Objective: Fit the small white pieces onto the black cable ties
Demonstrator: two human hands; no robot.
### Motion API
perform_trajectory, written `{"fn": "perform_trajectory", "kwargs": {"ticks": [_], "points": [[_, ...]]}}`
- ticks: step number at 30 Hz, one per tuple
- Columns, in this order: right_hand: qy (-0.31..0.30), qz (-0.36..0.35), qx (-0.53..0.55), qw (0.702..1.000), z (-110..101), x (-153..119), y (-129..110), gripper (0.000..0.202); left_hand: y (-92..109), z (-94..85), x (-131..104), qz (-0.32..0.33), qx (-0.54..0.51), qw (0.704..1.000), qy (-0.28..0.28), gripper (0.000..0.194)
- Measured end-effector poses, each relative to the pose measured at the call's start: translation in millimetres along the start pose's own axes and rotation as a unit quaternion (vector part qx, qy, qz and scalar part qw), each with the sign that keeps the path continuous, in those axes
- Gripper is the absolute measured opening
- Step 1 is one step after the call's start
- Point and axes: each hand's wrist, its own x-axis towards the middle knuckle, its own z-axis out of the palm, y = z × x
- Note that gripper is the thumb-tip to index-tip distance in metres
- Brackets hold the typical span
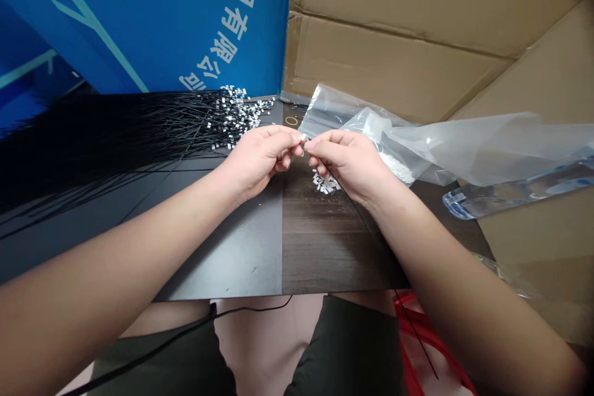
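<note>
Near the middle of the view, my left hand (268,158) pinches a small white piece (303,138) between thumb and forefinger. Close beside it, its fingertips almost touching the left ones, my right hand (346,158) is closed on a thin black wire (355,204), which trails down past the right forearm. Small loose white pieces (326,182) lie in a pile just below the right fingers. Left of my left hand rests a big bundle of black wires (171,120) with white ends.
Clear plastic bags (482,145), one holding white pieces (394,167), lie at the right. A yellow ring (291,120) is beyond the hands. Behind the table (320,247) stand a blue panel (153,12) and cardboard (394,31). A red item (422,328) is below the table edge.
</note>
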Motion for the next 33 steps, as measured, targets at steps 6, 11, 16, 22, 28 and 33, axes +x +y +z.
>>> {"fn": "perform_trajectory", "kwargs": {"ticks": [6, 11, 16, 22, 28, 33], "points": [[0.004, -0.002, -0.009, 1.0, -0.1, -0.1, 1.0, 0.014, -0.7, -0.6, 0.7, 0.007, 0.008, 1.0, 0.005, 0.012], [-0.001, 0.012, 0.006, 1.0, 0.6, -0.1, 0.6, 0.014, -0.5, -0.9, 0.0, 0.036, 0.026, 0.999, 0.017, 0.01], [-0.018, 0.046, 0.047, 0.998, 0.3, 0.5, 0.3, 0.018, -0.2, 0.0, -1.6, 0.051, 0.054, 0.997, 0.033, 0.011], [-0.046, 0.06, 0.097, 0.992, 0.4, 2.2, 2.9, 0.012, -2.5, 2.3, -2.0, 0.08, 0.07, 0.993, 0.04, 0.012], [-0.03, 0.046, 0.1, 0.993, 3.6, 2.4, 4.4, 0.012, -4.8, 2.6, -2.0, 0.101, 0.097, 0.989, 0.052, 0.013], [-0.014, 0.042, 0.098, 0.994, 4.8, 1.9, 3.6, 0.012, -4.9, 3.2, -2.7, 0.111, 0.096, 0.988, 0.05, 0.013]]}}
